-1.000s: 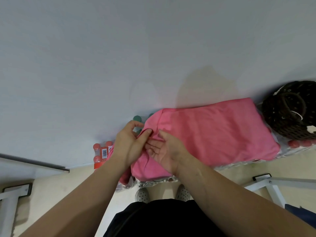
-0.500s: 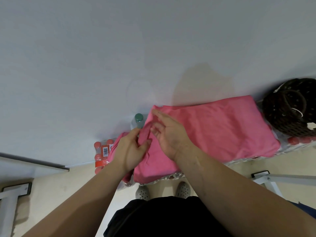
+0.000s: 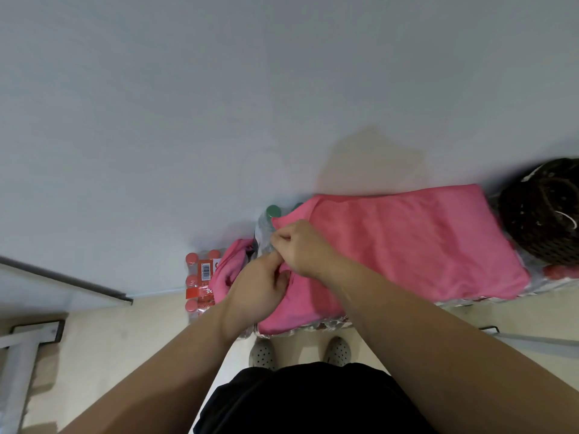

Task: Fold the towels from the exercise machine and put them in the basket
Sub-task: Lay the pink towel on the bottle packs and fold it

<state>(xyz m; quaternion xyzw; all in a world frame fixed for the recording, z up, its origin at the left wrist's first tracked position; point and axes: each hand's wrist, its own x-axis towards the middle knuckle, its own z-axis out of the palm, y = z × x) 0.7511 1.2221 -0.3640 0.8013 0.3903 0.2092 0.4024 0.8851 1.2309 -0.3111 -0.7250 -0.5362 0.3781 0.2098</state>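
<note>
A pink towel [image 3: 416,245] lies spread over wrapped packs of bottles against the wall. My right hand [image 3: 300,247] pinches its far left corner with closed fingers. Just below, my left hand [image 3: 260,286] grips the towel's near left edge, and a bunch of pink cloth [image 3: 230,269] hangs down to the left of it. A dark woven basket [image 3: 542,220] stands at the towel's right end.
A pack of red-capped bottles [image 3: 200,280] sits on the floor to the left. A green-capped bottle [image 3: 273,211] shows behind the towel's corner. White metal frame legs [image 3: 22,355] [image 3: 532,339] stand on both sides. My feet [image 3: 300,353] are right below the packs.
My right hand has gone from lying open on the towel to pinching its far left corner. My left hand has shifted slightly along the near left edge, still gripping.
</note>
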